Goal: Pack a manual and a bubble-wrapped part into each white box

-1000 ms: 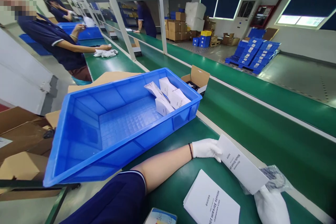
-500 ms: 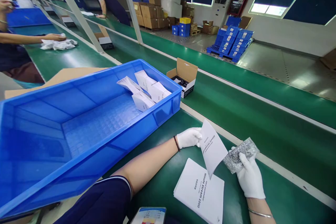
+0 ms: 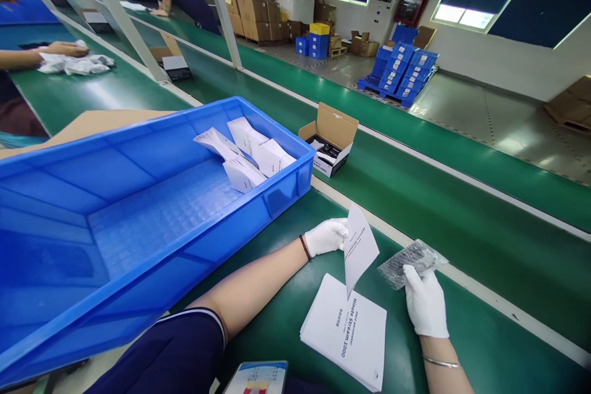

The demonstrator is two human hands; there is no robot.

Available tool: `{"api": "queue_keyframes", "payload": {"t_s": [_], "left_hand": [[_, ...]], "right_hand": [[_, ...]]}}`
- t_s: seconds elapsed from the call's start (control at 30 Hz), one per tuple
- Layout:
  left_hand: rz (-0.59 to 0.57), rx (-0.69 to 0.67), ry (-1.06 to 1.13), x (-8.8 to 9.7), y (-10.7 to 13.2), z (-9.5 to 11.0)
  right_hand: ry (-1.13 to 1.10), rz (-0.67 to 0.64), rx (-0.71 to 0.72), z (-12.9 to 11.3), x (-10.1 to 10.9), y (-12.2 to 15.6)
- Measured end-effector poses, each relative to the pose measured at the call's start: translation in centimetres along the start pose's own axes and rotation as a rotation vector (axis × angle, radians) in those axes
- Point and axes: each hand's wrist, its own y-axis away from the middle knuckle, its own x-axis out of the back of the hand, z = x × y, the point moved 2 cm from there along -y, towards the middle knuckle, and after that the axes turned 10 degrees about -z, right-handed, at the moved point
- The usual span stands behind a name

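My left hand point(image 3: 325, 237), in a white glove, pinches the edge of a white printed booklet point(image 3: 359, 247) and holds it upright above the green bench. Below it lies a stack of the same booklets point(image 3: 345, 332). My right hand point(image 3: 425, 301), also gloved, grips a small clear plastic bag point(image 3: 409, 260) with a dark part inside, just right of the booklet. A blue plastic bin point(image 3: 152, 197) stands to the left, tilted, with several small white boxes point(image 3: 249, 154) in its far corner.
An open cardboard box point(image 3: 330, 138) with a dark item sits on the green conveyor belt point(image 3: 438, 209) beyond my hands. A phone or card point(image 3: 258, 377) lies at the bottom edge. Other people work at the benches at the far left and back. Blue crates point(image 3: 399, 68) are stacked on the floor.
My left hand turned the booklet from lying flat to standing on edge. My right hand came up from under it with the plastic bag. The view shifted right and down.
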Motion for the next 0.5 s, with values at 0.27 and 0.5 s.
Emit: {"api": "queue_keyframes", "payload": {"t_s": [0.27, 0.5], "left_hand": [[-0.102, 0.043, -0.036, 0.1, 0.2, 0.1], [-0.243, 0.155, -0.117, -0.4, 0.3, 0.0]], "right_hand": [[0.112, -0.101, 0.042, -4.5, -0.8, -3.7], [0.765, -0.347, 0.550, -19.8, -8.4, -14.1]]}}
